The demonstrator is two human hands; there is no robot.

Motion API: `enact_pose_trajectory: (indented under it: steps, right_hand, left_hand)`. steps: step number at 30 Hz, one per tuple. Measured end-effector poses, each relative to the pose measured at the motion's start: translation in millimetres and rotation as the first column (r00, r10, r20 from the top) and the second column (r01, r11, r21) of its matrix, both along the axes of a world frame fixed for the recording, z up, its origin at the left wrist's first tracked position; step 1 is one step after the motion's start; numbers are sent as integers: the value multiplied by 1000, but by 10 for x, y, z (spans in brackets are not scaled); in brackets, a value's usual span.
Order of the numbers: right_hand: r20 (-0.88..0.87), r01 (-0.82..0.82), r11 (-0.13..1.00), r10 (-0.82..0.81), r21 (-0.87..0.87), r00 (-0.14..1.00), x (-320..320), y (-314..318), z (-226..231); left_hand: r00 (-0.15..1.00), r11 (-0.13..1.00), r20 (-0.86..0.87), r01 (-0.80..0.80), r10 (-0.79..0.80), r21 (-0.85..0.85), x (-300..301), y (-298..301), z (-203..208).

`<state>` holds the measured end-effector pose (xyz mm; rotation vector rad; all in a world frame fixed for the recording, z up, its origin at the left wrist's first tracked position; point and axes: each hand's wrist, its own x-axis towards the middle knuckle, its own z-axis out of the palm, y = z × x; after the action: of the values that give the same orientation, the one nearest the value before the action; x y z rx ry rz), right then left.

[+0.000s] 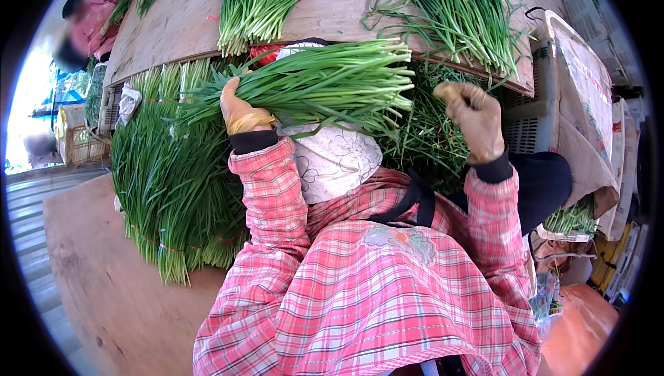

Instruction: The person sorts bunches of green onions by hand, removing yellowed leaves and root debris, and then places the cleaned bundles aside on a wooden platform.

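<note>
My left hand (242,107), with yellowish bands bunched at its wrist, is closed around a bunch of garlic chives (325,85). The bunch lies sideways over my lap, its pale cut stems to the right and the green leaves trailing left. Past the stem ends, my right hand (474,116), in a tan glove, is raised with its fingers curled in. Whether anything small is in those fingers is hidden. Under the held bunch a white cloth with flower outlines (339,161) covers my lap. Loose green trimmings (436,141) lie heaped between my hands.
Ahead, a wooden board (339,9) bears a left chive pile (266,2) and a right chive pile (463,16). Tied bunches (180,175) are stacked at my left. A crate draped with brown cloth (581,92) stands at right. Another person (93,23) sits far left.
</note>
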<state>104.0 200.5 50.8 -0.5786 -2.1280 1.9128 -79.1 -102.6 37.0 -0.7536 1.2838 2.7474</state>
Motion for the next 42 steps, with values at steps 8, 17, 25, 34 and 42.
enact_pose_trajectory:
  steps: [8, 17, 25, 34, 42]
  right_hand:
    - [-295, -117, 683, 456, 721, 840, -120, -681, 245]
    - [-459, -93, 686, 575, 722, 677, -460, -938, 1311]
    - [-507, 52, 642, 551, 765, 662, -1087, -1403, 1984]
    - [-439, -200, 820, 474, 536, 763, -1073, -1248, 2141]
    - [-660, 22, 822, 441, 569, 608, -827, -820, 2959]
  left_hand:
    - [991, 993, -64, -118, 116, -27, 217, 287, 383]
    - [883, 937, -467, -206, 55, -280, 440, 778, 635]
    - [562, 543, -826, 678, 53, 496, 401, 1171, 303]
    - [749, 989, -645, 102, -148, -109, 631, 1420, 618]
    - [703, 909, -643, 13, -304, -416, 706, 1477, 733]
